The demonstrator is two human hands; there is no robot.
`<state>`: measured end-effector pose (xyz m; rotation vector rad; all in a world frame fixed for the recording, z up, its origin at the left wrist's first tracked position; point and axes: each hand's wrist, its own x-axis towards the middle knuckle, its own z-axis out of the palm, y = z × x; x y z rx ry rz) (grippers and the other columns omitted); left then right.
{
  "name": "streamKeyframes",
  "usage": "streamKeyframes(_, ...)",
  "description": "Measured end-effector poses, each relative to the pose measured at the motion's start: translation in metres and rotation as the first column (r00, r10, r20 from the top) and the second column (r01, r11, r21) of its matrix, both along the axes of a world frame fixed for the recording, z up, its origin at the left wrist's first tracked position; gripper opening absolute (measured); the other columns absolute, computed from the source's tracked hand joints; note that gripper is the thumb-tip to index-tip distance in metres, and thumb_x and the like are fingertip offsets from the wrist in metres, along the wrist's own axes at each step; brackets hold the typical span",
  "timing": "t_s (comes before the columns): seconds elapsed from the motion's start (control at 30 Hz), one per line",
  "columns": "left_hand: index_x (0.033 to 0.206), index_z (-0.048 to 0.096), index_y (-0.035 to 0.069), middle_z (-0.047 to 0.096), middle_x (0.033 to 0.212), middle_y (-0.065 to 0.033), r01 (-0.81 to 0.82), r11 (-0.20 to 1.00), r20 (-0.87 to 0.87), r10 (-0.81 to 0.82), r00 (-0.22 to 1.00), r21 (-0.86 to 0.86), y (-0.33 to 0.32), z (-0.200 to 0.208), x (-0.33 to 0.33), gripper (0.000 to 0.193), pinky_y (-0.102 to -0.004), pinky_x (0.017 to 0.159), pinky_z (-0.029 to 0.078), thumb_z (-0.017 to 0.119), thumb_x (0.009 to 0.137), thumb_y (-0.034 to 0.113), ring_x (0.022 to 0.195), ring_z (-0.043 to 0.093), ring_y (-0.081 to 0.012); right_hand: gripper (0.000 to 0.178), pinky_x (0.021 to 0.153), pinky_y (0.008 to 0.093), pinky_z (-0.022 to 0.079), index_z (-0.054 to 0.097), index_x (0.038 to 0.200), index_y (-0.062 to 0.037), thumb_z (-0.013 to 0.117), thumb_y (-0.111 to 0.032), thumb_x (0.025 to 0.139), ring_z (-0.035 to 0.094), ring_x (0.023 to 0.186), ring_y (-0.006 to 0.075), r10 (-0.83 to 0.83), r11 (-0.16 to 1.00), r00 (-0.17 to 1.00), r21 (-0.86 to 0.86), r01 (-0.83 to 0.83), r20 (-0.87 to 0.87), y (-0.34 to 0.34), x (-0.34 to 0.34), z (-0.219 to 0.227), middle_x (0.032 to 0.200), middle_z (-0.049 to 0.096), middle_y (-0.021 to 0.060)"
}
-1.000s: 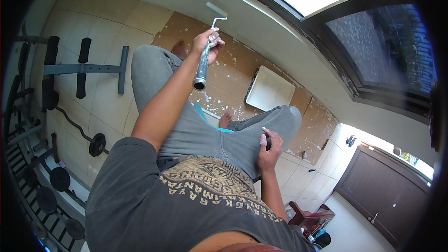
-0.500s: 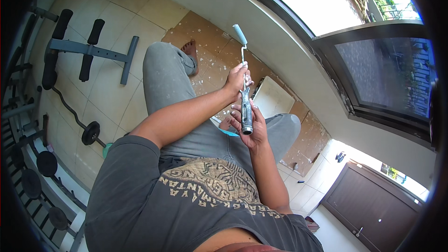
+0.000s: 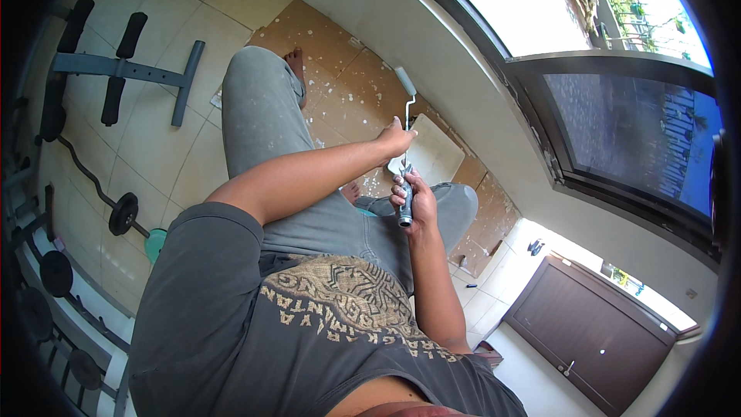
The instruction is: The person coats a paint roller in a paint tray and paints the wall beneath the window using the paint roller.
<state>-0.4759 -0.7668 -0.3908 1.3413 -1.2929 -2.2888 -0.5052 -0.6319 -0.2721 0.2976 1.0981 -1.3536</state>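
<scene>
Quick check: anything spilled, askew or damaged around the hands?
Yes, some mess: white spots are scattered over the brown floor covering, which look like paint drips on an otherwise plain surface. The fingers of the right hand, holding the paint roller, bear whitish smears too. No clear damage shows.

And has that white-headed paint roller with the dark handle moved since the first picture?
Yes: in this view, the paint roller has moved rightward and now appears nearer the white rectangular tray.
</scene>
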Motion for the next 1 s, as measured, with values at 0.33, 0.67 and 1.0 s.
streamKeyframes(0.33, 0.13, 0.056, 0.009, 0.067, 0.118, -0.0004, -0.695, 0.718, -0.499, 0.618, 0.607, 0.044, -0.18, 0.102, 0.034, 0.035, -0.0271, 0.081, 0.038, 0.052, 0.101, 0.027, 0.103, 0.055, -0.0086, 0.006, 0.043, 0.0249, 0.039, 0.044, 0.1, -0.0111, 0.048, -0.008, 0.098, 0.046, 0.056, 0.0137, 0.156, 0.981, 0.975, 0.136, -0.135, -0.16, -0.092, 0.004, -0.11, 0.073, 0.046, 0.0041)
streamKeyframes(0.67, 0.125, 0.059, 0.014, 0.068, 0.115, 0.0015, -0.795, 0.509, -0.42, 0.834, 0.359, 0.331, -0.239, 0.113, 0.107, 0.032, -0.0327, 0.088, 0.038, 0.048, 0.101, 0.032, 0.102, 0.061, -0.0122, 0.005, 0.038, 0.0265, 0.039, 0.045, 0.093, -0.0061, 0.043, -0.005, 0.097, 0.044, 0.049, 0.0137, 0.137, 0.955, 0.967, 0.289, -0.071, -0.214, -0.216, 0.014, -0.16, 0.07, 0.045, 0.0055)
streamKeyframes(1.0, 0.122, 0.06, 0.015, 0.069, 0.112, 0.0012, -0.776, 0.531, -0.435, 0.821, 0.37, 0.342, -0.242, 0.114, 0.102, 0.029, -0.0326, 0.089, 0.038, 0.046, 0.102, 0.032, 0.102, 0.061, -0.0126, 0.001, 0.042, 0.0256, 0.039, 0.048, 0.097, -0.0071, 0.049, -0.006, 0.098, 0.047, 0.053, 0.0137, 0.055, 0.996, 0.943, 0.078, -0.031, -0.329, -0.161, 0.026, -0.115, 0.071, 0.047, 0.0038)
